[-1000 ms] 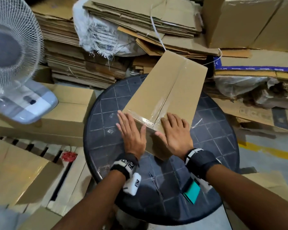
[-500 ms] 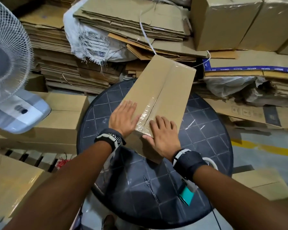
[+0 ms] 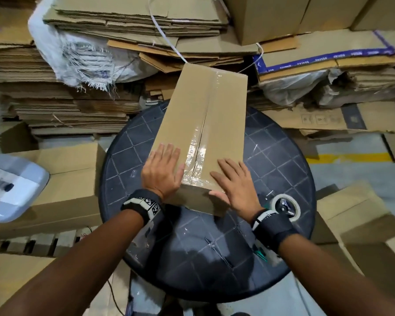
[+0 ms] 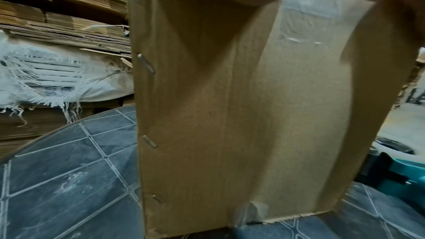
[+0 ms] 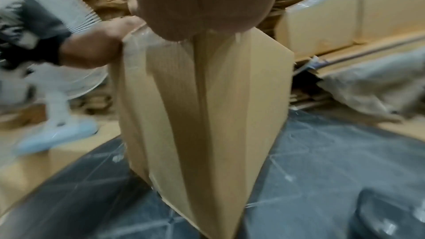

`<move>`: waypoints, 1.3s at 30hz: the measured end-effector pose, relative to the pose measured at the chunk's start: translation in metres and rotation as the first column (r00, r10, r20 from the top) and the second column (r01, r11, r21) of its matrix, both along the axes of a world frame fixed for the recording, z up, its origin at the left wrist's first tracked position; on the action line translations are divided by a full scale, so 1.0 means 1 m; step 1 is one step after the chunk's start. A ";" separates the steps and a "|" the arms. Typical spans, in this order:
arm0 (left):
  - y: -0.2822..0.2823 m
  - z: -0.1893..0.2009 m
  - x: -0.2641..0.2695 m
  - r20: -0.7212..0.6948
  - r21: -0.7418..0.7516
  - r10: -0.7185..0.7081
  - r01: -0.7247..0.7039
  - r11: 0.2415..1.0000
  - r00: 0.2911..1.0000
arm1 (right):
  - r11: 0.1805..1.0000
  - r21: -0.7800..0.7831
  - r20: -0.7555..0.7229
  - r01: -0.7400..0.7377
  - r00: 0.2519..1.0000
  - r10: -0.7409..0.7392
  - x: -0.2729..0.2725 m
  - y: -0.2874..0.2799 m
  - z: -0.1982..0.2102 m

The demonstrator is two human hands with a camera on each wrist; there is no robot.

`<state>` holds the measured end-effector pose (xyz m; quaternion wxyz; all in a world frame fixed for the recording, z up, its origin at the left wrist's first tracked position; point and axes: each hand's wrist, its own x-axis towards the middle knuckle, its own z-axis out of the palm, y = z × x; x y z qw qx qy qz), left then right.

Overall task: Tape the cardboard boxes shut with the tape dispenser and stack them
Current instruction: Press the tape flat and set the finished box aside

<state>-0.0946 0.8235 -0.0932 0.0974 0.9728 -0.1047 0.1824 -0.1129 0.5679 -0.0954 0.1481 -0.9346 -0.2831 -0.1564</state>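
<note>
Shifting apart, my left hand [image 3: 162,172] and right hand [image 3: 234,184] are pressing flat, fingers straight, on the taped box [image 3: 205,124].

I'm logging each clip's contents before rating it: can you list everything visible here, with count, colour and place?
box: one, brown, on the table, clear tape along its top seam
table: one, round, dark blue-grey, centre
tape dispenser: one, white roll with teal body, on the table by the right wrist
fan: one, white and pale blue, far left
flat cardboard: stacks, brown, behind the table
sack: one, white, frayed, on the stacks at left
other boxes: several, brown, back right and around the table
left hand: flat on the box's near left corner
right hand: flat on the box's near right corner
</note>
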 end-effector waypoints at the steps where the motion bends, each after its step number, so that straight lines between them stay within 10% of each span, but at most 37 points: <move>1: 0.000 0.000 0.001 -0.017 0.009 -0.002 0.003 1.000 1.000 | 0.989 0.133 -0.010 0.064 0.998 -0.063 -0.003 0.005 -0.004; 4: 0.002 0.001 0.004 -0.067 0.033 -0.017 0.019 0.999 0.998 | 0.742 0.560 -0.156 0.368 0.927 -0.341 -0.011 0.030 -0.012; 8: 0.001 0.001 0.005 -0.129 0.044 -0.002 0.008 0.999 0.992 | 0.110 0.864 -0.376 0.492 0.774 -0.510 -0.012 0.058 -0.017; 18: 0.001 0.005 0.004 -0.103 0.093 -0.018 0.028 0.995 0.994 | -0.203 0.817 -0.551 0.540 0.626 -0.552 -0.027 0.085 -0.033; 24: 0.003 0.007 0.000 -0.112 0.131 -0.028 0.042 0.991 0.993 | 0.010 0.729 -0.551 0.684 0.596 -0.584 -0.042 0.113 -0.017; 33: -0.001 0.022 -0.003 -0.264 0.141 0.010 0.028 0.990 0.965 | -0.145 0.697 -0.667 0.702 0.560 -0.492 -0.042 0.093 -0.010; 39: 0.008 0.033 -0.005 -0.371 0.178 -0.098 0.174 0.968 0.924 | 0.137 0.642 -0.624 0.755 0.617 -0.478 -0.049 0.077 -0.012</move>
